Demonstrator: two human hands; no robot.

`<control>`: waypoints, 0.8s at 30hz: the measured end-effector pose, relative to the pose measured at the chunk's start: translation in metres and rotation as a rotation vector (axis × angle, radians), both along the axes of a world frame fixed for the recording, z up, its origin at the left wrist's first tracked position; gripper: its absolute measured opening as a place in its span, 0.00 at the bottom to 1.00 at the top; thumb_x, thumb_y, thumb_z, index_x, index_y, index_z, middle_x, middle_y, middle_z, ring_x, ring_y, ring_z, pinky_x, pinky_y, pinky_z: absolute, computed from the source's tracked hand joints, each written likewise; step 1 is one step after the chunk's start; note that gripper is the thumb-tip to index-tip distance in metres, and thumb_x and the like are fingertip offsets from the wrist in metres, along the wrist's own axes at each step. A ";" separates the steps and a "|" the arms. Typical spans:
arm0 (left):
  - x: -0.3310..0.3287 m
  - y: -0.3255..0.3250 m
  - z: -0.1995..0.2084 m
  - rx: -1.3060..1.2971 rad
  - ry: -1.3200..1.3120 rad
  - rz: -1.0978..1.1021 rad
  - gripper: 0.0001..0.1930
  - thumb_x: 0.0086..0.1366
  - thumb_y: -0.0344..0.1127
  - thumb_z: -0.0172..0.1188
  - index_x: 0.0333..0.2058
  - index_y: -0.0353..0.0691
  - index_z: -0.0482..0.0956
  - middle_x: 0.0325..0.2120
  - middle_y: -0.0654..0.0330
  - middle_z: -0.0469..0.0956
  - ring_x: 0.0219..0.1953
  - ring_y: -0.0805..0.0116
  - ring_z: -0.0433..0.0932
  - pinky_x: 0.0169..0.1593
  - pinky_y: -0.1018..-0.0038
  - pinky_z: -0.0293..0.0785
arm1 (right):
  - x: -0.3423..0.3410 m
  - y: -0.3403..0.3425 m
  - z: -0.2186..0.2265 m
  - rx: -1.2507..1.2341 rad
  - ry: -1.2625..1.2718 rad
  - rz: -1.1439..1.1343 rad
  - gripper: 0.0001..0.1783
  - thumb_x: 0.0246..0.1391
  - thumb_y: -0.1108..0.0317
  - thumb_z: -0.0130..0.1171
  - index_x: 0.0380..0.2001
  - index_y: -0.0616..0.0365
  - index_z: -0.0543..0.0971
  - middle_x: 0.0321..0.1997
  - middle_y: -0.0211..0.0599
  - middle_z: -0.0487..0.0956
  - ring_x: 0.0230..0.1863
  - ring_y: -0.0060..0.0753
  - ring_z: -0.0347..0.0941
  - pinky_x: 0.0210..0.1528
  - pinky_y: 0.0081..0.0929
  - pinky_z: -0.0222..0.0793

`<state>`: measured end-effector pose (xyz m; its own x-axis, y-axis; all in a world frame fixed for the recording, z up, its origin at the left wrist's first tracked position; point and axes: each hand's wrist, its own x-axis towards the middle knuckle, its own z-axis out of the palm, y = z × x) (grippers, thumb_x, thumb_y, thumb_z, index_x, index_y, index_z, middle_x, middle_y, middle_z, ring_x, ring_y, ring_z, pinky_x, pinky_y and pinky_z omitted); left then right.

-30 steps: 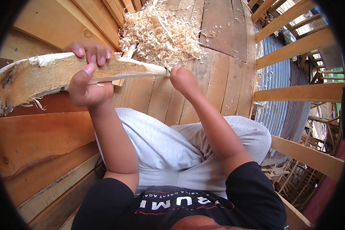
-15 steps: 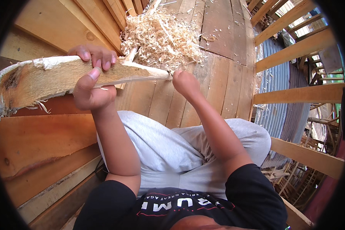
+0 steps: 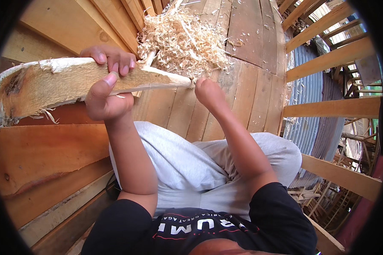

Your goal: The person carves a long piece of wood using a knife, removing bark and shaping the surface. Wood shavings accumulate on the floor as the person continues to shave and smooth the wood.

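Pale wood [image 3: 51, 87] is pinched in the left hand [image 3: 103, 102]; the right hand [image 3: 210, 93] curls near the wood's tip, around what I cannot tell; shavings [image 3: 183, 40] lie farther off.

Corrugated metal sheets [image 3: 306, 132] beyond wooden rails [image 3: 332, 108]

The long piece of wood [image 3: 64, 85] runs crosswise from the left rim to mid-view, roughly level and slightly bowed, broad at the left and tapering to a slim, pale tip. Its grainy tan face bears a dark patch near the broad end; curled slivers cling to its lower edge.
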<state>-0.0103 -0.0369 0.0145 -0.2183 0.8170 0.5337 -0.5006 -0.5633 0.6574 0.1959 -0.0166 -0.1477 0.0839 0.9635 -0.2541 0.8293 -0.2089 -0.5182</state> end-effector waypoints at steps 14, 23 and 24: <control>-0.005 -0.002 0.000 0.011 0.001 -0.036 0.18 0.40 0.30 0.52 0.35 0.40 0.65 0.23 0.59 0.63 0.27 0.66 0.64 0.39 0.66 0.65 | -0.004 0.001 0.020 -0.040 -0.011 0.070 0.28 0.60 0.56 0.36 0.30 0.68 0.80 0.34 0.62 0.79 0.38 0.62 0.76 0.45 0.51 0.70; 0.002 0.002 0.001 -0.004 -0.002 -0.037 0.19 0.40 0.31 0.53 0.35 0.40 0.65 0.23 0.58 0.62 0.26 0.67 0.63 0.39 0.66 0.65 | 0.012 0.008 -0.038 0.043 0.019 -0.029 0.25 0.61 0.60 0.37 0.27 0.70 0.78 0.30 0.64 0.78 0.35 0.66 0.75 0.40 0.56 0.69; -0.001 0.001 -0.001 -0.004 -0.010 -0.033 0.19 0.40 0.31 0.52 0.35 0.40 0.65 0.23 0.58 0.62 0.26 0.67 0.63 0.39 0.66 0.65 | 0.009 0.008 -0.025 0.016 0.022 -0.046 0.24 0.61 0.60 0.37 0.28 0.70 0.78 0.30 0.64 0.78 0.35 0.66 0.75 0.40 0.56 0.69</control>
<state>-0.0114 -0.0359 0.0137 -0.1964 0.8258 0.5287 -0.5255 -0.5439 0.6543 0.2049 -0.0085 -0.1725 0.1229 0.9628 -0.2408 0.8075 -0.2381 -0.5397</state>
